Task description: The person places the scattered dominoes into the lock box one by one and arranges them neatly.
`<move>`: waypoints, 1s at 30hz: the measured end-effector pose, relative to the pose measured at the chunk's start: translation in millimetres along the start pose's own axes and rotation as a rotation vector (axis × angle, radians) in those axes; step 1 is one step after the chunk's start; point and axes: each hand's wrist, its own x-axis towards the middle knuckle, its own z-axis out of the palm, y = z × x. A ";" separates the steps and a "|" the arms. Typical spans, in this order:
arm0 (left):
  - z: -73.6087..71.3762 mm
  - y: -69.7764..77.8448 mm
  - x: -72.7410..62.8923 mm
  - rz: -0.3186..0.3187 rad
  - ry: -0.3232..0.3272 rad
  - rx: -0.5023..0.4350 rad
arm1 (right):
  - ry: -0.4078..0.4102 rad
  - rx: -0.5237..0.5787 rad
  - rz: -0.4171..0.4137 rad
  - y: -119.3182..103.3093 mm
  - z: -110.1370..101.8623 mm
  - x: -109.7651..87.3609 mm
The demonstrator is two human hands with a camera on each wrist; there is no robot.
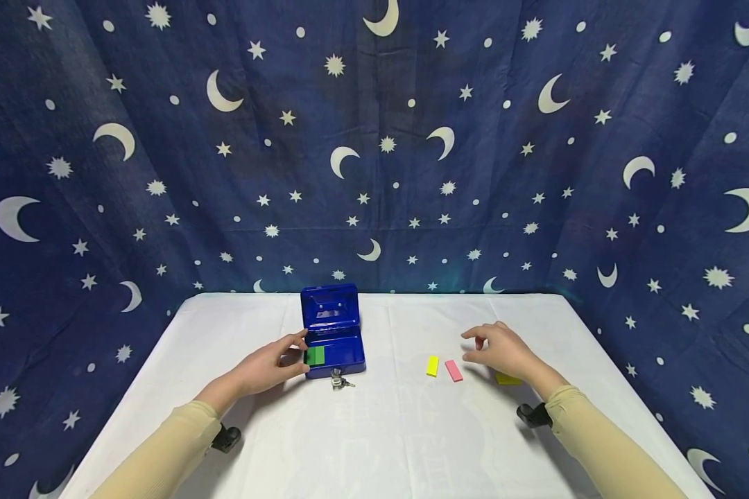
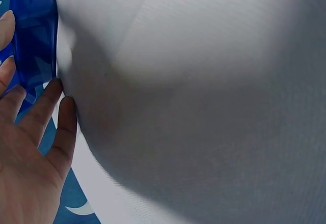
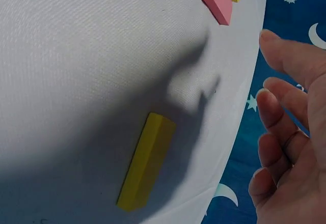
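Note:
A blue metal cash box (image 1: 346, 352) stands on the table with its lid (image 1: 331, 305) raised. Inside it, a green block (image 1: 315, 355) lies against the left end. My left hand (image 1: 263, 364) is at the box's left side, fingertips and thumb right at the rim; its fingers (image 2: 43, 113) look spread and fairly straight. Over the right part of the table, my right hand (image 1: 502, 352) hovers with loosely bent fingers and nothing between thumb and fingertips. A yellow block (image 3: 147, 163) lies below this hand, partly hidden by it in the head view.
Left of my right hand, a pink block (image 1: 453, 370) and another yellow block (image 1: 433, 366) lie side by side. Small keys (image 1: 339, 380) hang at the box's front lock. White cloth (image 1: 374, 443) covers the table, and a star-and-moon curtain (image 1: 374, 187) encloses it behind and at the sides.

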 end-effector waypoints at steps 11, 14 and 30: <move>-1.2 -0.2 -1.7 0.024 -0.008 -0.005 | -0.137 0.168 -0.058 2.9 8.5 -0.7; -1.1 -0.8 -1.1 0.036 -0.006 -0.007 | -0.172 0.200 -0.077 4.7 10.9 -1.0; -2.6 -1.8 -1.3 0.020 -0.014 -0.032 | -0.220 0.263 -0.121 15.5 20.1 -4.8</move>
